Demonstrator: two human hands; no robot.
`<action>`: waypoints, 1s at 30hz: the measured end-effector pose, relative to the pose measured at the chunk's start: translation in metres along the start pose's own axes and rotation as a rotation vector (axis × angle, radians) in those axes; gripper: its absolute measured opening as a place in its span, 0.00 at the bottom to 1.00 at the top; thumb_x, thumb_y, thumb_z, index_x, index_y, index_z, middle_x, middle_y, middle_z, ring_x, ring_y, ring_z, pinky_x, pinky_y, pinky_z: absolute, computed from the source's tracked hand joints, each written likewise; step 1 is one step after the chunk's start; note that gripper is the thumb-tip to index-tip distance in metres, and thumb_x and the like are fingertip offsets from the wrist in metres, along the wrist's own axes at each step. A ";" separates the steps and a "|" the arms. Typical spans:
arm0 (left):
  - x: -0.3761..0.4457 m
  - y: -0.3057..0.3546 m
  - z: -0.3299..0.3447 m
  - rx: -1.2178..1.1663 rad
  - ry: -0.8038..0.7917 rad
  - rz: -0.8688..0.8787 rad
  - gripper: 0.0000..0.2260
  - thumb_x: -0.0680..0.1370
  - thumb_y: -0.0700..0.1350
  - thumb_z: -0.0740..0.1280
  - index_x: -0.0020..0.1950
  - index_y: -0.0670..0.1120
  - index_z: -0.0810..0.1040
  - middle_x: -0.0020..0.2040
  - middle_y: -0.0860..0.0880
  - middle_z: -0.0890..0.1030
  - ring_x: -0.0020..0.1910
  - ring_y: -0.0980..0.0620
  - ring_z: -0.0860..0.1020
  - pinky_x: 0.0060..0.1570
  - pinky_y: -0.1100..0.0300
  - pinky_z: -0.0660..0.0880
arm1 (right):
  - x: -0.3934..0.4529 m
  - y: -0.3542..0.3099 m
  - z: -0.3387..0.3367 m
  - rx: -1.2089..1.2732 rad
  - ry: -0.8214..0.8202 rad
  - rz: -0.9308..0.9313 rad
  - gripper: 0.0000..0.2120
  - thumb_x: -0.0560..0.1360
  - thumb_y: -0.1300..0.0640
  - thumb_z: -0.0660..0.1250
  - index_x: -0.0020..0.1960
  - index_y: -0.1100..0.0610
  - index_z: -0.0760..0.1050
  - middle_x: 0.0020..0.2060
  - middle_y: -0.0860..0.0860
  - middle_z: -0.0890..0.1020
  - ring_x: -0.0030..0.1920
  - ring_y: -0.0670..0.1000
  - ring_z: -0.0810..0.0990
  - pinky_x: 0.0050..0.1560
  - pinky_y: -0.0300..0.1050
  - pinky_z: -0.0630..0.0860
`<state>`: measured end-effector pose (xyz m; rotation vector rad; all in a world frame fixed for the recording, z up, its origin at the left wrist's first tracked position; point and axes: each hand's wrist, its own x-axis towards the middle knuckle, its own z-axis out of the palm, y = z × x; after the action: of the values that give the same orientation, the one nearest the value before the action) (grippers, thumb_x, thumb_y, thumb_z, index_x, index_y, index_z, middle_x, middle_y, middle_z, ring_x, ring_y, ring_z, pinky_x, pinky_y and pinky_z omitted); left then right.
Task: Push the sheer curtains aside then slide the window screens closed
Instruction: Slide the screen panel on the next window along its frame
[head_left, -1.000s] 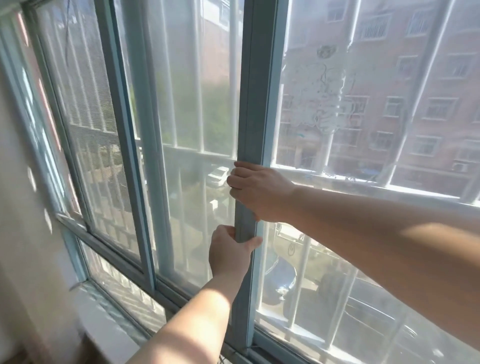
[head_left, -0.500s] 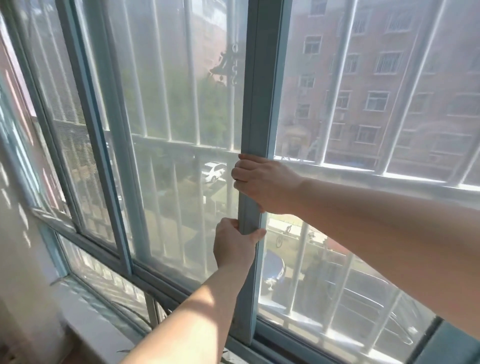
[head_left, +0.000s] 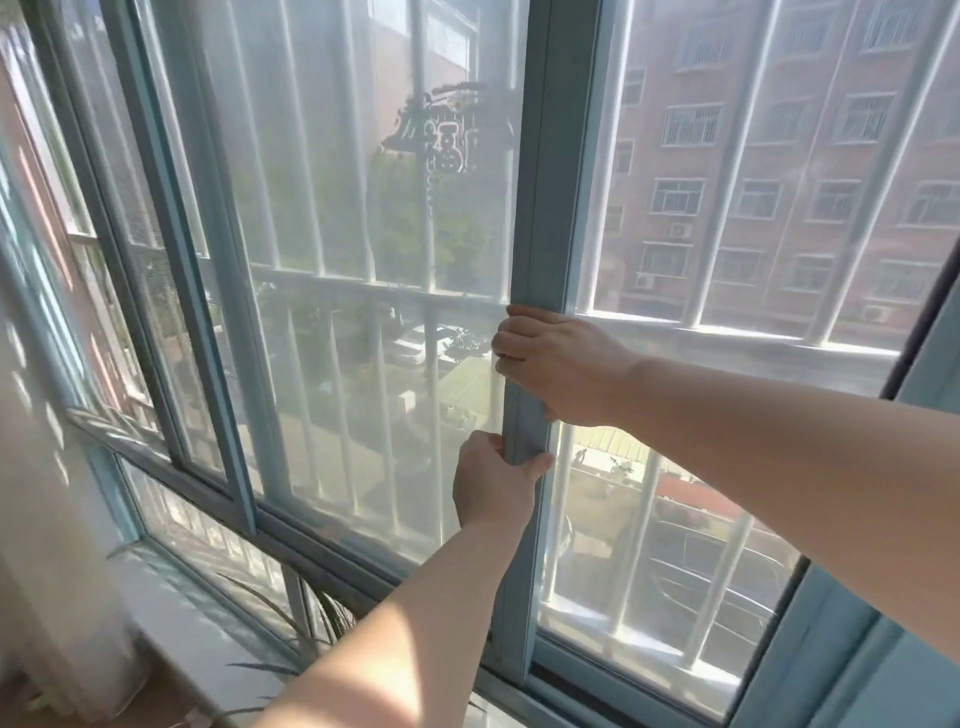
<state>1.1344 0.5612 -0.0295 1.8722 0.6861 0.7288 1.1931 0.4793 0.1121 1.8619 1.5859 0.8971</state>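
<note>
The blue-grey upright stile of the sliding window screen (head_left: 550, 208) stands in the middle of the view. My right hand (head_left: 556, 364) grips it at mid height, fingers wrapped round its left edge. Just below, my left hand (head_left: 493, 483) grips the same stile with the thumb on its right side. Hazy screen mesh (head_left: 337, 312) spreads to the left of the stile. The sheer curtain (head_left: 47, 467) hangs bunched at the far left.
White security bars (head_left: 727, 208) run outside the glass, with a decal (head_left: 441, 135) on the pane. Thin plant leaves (head_left: 301, 623) rise from the sill (head_left: 208, 639) below. The window's fixed frame (head_left: 831, 649) stands at the right.
The stile with both hands on it has slid to the right past the decal, which now shows to its left. The right-hand window frame has come into view.
</note>
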 end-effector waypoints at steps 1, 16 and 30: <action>-0.003 0.002 0.003 0.003 -0.004 -0.004 0.18 0.67 0.55 0.76 0.46 0.50 0.72 0.44 0.55 0.78 0.36 0.60 0.74 0.31 0.65 0.67 | -0.005 0.001 -0.001 -0.001 -0.008 0.002 0.19 0.71 0.58 0.58 0.59 0.58 0.75 0.60 0.51 0.74 0.66 0.55 0.67 0.72 0.43 0.33; -0.001 0.000 0.010 0.011 -0.055 0.014 0.21 0.66 0.56 0.76 0.46 0.49 0.69 0.46 0.51 0.76 0.38 0.55 0.75 0.35 0.62 0.69 | -0.015 -0.006 -0.005 0.075 -0.005 0.078 0.24 0.74 0.62 0.43 0.52 0.59 0.78 0.57 0.52 0.76 0.65 0.55 0.70 0.77 0.49 0.46; -0.019 0.011 0.019 0.011 -0.045 -0.004 0.20 0.67 0.56 0.76 0.47 0.49 0.69 0.48 0.50 0.77 0.39 0.52 0.76 0.37 0.61 0.70 | -0.031 -0.007 -0.004 0.057 -0.016 0.102 0.16 0.79 0.62 0.49 0.56 0.58 0.75 0.58 0.51 0.74 0.65 0.54 0.68 0.76 0.48 0.42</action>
<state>1.1379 0.5324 -0.0290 1.8911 0.6667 0.6796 1.1829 0.4497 0.1050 2.0007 1.5334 0.8864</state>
